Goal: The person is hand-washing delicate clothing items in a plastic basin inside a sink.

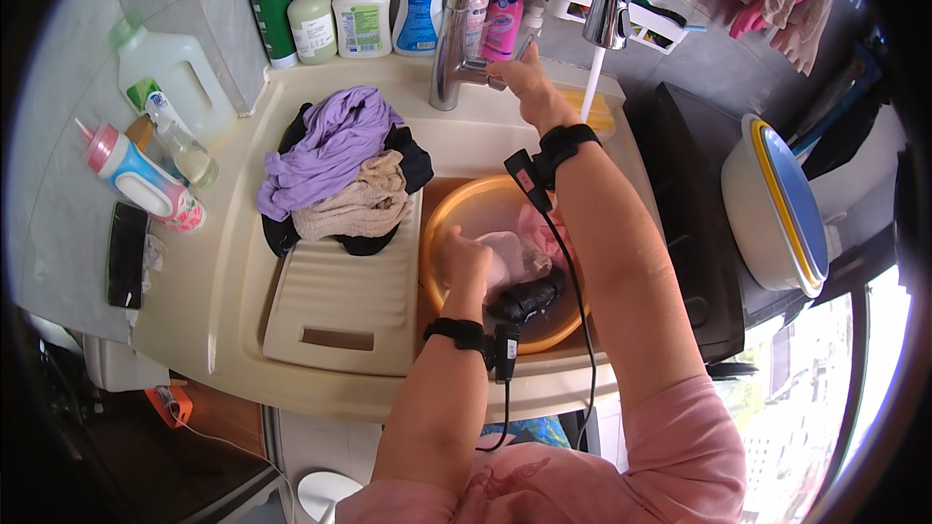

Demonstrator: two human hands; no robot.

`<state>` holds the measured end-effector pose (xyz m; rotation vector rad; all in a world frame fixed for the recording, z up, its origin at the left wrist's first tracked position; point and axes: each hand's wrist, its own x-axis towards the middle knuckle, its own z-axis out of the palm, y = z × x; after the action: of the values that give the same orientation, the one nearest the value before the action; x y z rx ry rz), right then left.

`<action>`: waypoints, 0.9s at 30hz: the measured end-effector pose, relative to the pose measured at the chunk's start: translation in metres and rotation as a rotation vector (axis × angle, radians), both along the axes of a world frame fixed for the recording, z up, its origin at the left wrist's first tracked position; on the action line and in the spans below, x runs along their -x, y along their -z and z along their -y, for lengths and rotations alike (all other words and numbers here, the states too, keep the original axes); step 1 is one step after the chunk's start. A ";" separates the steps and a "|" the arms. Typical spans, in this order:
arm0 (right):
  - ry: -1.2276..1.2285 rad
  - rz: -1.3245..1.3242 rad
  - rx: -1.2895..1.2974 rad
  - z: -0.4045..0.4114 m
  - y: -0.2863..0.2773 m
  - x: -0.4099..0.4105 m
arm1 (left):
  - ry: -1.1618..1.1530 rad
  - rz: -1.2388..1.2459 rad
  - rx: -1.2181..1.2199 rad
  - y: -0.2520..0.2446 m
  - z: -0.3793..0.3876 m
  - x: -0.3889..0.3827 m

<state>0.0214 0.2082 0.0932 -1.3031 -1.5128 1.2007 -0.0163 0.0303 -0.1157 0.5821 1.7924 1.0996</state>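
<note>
An orange plastic basin (429, 233) of cloudy water stands in the right-hand sink well. In it lie a pale pink cloth (502, 255), a brighter pink cloth (542, 229) and a black item (528, 298), all partly under water. My left hand (467, 258) is inside the basin at the pale cloth's left edge; its fingers are partly hidden, so a grip on the cloth cannot be made out. Up at the chrome faucet (445, 65), my right hand (530, 84) holds the lever handle (526, 47). Water (593, 84) runs from the spray head (608, 7) and passes behind my right forearm.
Purple, beige and black garments (331, 153) are heaped on the ribbed washboard (342, 306). Several bottles (364, 22) line the back ledge. A phone (126, 255) and a pink-blue bottle (145, 182) lie left. Stacked basins (761, 211) stand right. Cables (575, 284) hang from both wrist straps.
</note>
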 end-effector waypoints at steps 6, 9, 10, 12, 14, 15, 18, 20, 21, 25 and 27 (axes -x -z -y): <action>-0.070 0.033 -0.078 0.002 -0.006 0.000 | 0.024 0.014 -0.002 -0.014 0.004 -0.008; -0.047 0.147 -0.160 0.016 -0.011 -0.009 | 0.044 0.015 0.028 -0.013 0.003 -0.012; -0.062 0.209 -0.237 0.027 -0.014 -0.008 | 0.041 0.012 0.029 -0.010 0.002 -0.009; -0.090 0.205 -0.185 0.054 -0.016 -0.006 | 0.008 -0.051 0.060 0.000 0.001 -0.006; -0.098 0.173 -0.132 0.072 -0.019 -0.015 | 0.009 -0.167 -0.023 0.010 0.002 -0.003; -0.122 0.143 -0.105 0.083 -0.020 -0.023 | 0.001 -0.282 -0.113 0.015 0.001 -0.002; -0.200 -0.351 0.048 0.136 -0.025 -0.045 | -0.039 -0.191 -0.346 -0.012 0.004 0.012; -0.210 -0.607 0.075 0.155 -0.024 -0.062 | 0.009 -0.374 -0.422 -0.039 0.011 0.004; -0.196 -0.608 0.076 0.167 -0.023 -0.071 | 0.022 -0.371 -0.420 -0.044 0.013 0.001; -0.114 -0.795 0.202 0.210 -0.009 -0.097 | 0.150 -0.350 -0.358 -0.046 0.013 0.015; -0.071 -0.619 0.196 0.199 0.028 -0.108 | 0.152 -0.489 -0.217 -0.037 0.011 0.019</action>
<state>0.1297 0.0089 0.0652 -0.8745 -1.0139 1.6421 -0.0352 0.0192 -0.0789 1.1813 2.0057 1.1176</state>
